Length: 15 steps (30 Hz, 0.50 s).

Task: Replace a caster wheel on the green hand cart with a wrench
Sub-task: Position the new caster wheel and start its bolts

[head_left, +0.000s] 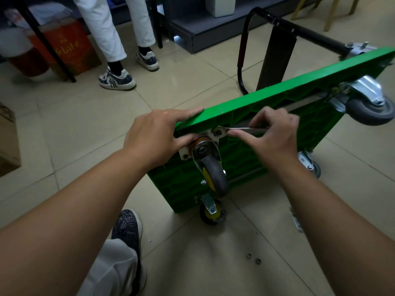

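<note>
red box (64, 50) sitting at 10 o'clock, bystander's legs (111, 28) standing at 11 o'clock. left hand (158, 135) at centre, fingers spread straight, index lying along top edge of green hand cart (239, 161), others touching caster plate (184, 153). cart standing on its long edge, underside facing camera. caster wheel (213, 176) hanging under plate toward 6 o'clock. wrench (245, 129) head sitting on plate bolt, handle pointing to 3 o'clock. right hand (277, 137) pinching wrench handle between thumb and fingers. nuts (249, 255) lying on floor at 5 o'clock. bigger caster (367, 103) sticking out at 3 o'clock.

Patterned sneakers (117, 80) stand near a red box (68, 50).
</note>
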Motion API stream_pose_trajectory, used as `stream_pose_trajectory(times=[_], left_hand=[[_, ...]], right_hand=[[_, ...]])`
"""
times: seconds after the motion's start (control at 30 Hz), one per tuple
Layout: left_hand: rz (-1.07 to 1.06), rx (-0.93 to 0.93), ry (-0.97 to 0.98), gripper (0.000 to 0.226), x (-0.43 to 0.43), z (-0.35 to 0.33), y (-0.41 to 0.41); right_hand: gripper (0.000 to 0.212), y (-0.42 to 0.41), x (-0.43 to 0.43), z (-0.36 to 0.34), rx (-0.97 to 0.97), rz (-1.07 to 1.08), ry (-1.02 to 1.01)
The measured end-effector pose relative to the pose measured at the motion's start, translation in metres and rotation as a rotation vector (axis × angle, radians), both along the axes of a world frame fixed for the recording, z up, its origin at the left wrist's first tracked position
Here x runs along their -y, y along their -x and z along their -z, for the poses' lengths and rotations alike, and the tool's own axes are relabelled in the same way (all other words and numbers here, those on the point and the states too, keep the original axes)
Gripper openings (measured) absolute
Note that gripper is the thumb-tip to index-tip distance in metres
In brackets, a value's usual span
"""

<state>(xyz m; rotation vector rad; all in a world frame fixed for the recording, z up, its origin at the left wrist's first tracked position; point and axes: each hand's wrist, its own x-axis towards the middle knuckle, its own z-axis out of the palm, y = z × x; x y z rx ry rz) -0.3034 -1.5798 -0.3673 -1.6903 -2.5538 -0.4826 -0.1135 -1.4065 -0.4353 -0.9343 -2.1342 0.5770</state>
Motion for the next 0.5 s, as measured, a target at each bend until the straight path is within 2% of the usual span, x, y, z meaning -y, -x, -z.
stream_pose_trajectory(times=[0.13, 0.27, 0.4, 0.47, 0.5], left_hand=[[0.000, 0.004, -0.003, 0.063, 0.001, 0.001, 0.000], [0.006, 0.001, -0.003, 0.063, 0.001, 0.000, -0.001], [0.003, 0.000, -0.006, 0.063, 0.001, -0.001, -0.002], [0.003, 0.001, -0.009, 0.062, 0.001, 0.000, -0.001], [0.003, 0.000, -0.010, 0.062, 0.001, 0.000, -0.001]], right_hand=[[0.059, -0.001, -0.007, -0.041, 0.060, -0.078, -0.465], [0.056, -0.003, -0.010, -0.055, 0.124, -0.120, -0.658], [0.059, -0.007, -0.008, -0.051, 0.100, -0.094, -0.589], [0.059, -0.015, -0.009, -0.039, 0.053, -0.041, -0.436], [0.056, -0.021, -0.008, -0.030, -0.005, 0.001, -0.294]])
